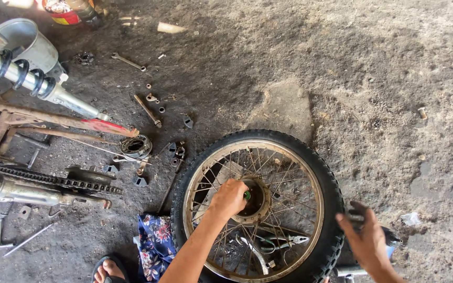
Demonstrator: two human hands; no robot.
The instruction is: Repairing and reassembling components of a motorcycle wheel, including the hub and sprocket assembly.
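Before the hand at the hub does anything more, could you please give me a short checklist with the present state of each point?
1. Wheel lying flat on the ground: ok.
2. Left hand at the hub, fingers closed on a small green part: ok.
3. Right hand steadying the tyre's outer edge: cannot tell, fingers spread.
4. Tools under the spokes: not ok.
5. Wrench within reach: not ok, far off.

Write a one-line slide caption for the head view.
Left hand works at the hub of a spoked wheel lying flat on the floor, right hand at its tyre edge.
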